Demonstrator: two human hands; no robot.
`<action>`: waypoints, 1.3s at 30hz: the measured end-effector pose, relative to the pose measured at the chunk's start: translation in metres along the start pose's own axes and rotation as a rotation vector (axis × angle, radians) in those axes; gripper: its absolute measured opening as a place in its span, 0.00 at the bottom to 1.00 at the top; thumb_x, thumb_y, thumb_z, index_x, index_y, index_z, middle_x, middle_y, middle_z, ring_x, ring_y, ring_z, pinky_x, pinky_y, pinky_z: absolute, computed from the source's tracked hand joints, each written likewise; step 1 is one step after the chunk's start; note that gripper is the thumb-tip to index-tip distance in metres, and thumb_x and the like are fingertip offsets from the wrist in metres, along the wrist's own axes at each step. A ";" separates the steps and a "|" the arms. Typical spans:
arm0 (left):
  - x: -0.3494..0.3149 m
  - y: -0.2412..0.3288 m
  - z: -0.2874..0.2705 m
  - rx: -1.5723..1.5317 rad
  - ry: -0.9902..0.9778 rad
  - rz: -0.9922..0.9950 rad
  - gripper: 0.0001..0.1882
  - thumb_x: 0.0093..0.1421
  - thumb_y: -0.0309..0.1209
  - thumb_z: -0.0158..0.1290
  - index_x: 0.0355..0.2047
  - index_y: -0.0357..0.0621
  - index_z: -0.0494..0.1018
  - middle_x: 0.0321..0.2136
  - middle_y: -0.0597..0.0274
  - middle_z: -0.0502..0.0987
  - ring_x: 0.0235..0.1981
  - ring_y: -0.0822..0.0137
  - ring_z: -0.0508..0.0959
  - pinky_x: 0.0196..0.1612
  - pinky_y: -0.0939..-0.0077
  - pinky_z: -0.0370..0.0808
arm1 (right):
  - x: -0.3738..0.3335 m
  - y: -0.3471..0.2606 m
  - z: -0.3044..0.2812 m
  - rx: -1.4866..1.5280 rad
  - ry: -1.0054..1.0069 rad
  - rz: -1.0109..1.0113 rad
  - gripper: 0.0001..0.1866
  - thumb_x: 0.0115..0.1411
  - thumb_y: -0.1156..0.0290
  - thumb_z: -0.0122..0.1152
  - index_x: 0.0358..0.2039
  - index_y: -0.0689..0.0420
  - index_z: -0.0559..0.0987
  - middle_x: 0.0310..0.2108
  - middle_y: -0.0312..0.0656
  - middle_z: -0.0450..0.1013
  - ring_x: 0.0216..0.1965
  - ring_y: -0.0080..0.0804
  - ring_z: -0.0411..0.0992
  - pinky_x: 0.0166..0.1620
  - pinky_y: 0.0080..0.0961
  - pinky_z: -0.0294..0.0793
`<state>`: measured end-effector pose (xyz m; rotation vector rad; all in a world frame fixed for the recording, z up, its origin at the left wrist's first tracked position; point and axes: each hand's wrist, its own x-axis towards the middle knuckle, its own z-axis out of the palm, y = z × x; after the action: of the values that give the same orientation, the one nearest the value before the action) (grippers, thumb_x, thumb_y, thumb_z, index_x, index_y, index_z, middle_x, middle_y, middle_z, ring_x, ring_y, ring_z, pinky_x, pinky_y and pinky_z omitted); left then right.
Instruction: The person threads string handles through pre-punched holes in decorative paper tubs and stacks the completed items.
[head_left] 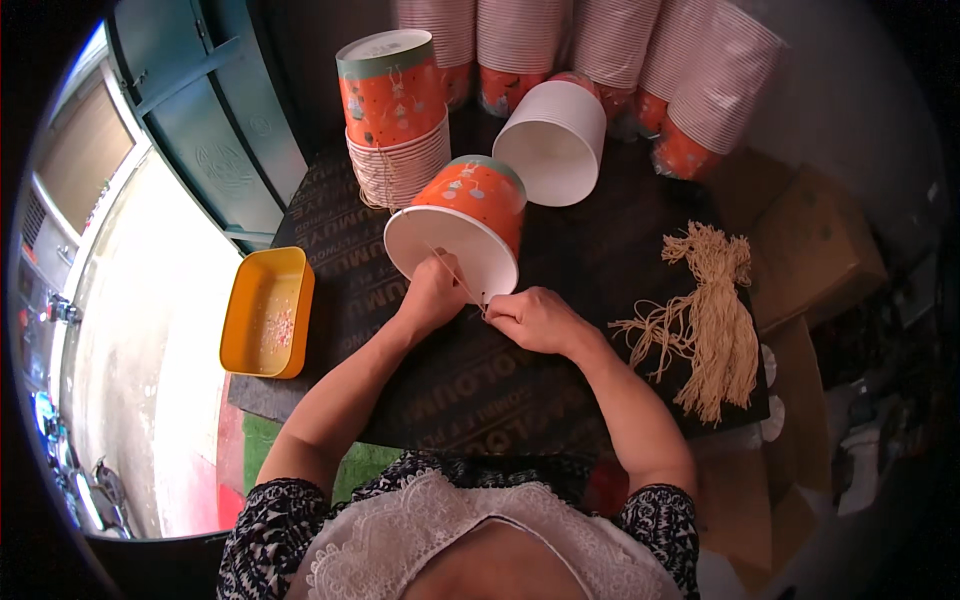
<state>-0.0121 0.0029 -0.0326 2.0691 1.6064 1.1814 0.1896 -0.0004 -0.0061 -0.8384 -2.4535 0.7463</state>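
Note:
An orange paper bucket (490, 205) with a white inside and a grey-green base band lies on its side on the dark board table, its mouth turned toward me. My left hand (436, 293) is in front of the mouth, fingers closed on a thin beige cord (462, 277) that runs to the rim. At the lower right of that rim, my right hand (537, 319) pinches the cord where it meets the edge. The exact fingertip grip is partly hidden. To the right lies a loose bundle of beige cords (722, 320).
A yellow plastic box (237, 335) with small pale and reddish bits stands at the left edge. Behind are a stack of upturned buckets (395, 105) with cords, another tipped bucket (550, 150), and several wrapped bucket stacks (520, 40). Cardboard boxes (825, 245) sit at right.

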 end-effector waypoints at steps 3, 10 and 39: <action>0.003 0.010 -0.001 -0.045 0.008 -0.004 0.05 0.44 0.23 0.52 0.18 0.31 0.70 0.22 0.40 0.74 0.26 0.42 0.76 0.29 0.59 0.73 | -0.004 -0.002 -0.015 0.011 0.079 -0.075 0.09 0.52 0.69 0.59 0.21 0.61 0.76 0.20 0.49 0.72 0.23 0.46 0.73 0.27 0.33 0.70; 0.002 0.007 0.001 -0.014 -0.006 0.026 0.04 0.45 0.22 0.52 0.20 0.33 0.70 0.21 0.40 0.74 0.27 0.43 0.76 0.31 0.57 0.73 | 0.003 0.004 -0.032 -0.148 0.233 0.168 0.20 0.52 0.57 0.60 0.17 0.64 0.75 0.17 0.54 0.69 0.21 0.49 0.72 0.24 0.35 0.67; 0.013 0.099 -0.135 -0.672 0.020 -0.045 0.27 0.62 0.48 0.50 0.49 0.35 0.69 0.44 0.62 0.73 0.46 0.71 0.70 0.53 0.74 0.64 | 0.035 -0.056 -0.074 1.102 0.621 0.048 0.22 0.59 0.51 0.58 0.30 0.61 0.75 0.18 0.40 0.73 0.12 0.18 0.62 0.15 0.17 0.56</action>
<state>-0.0424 -0.0557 0.1224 1.5768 1.0431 1.4694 0.1820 0.0113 0.0922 -0.5349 -1.1794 1.3793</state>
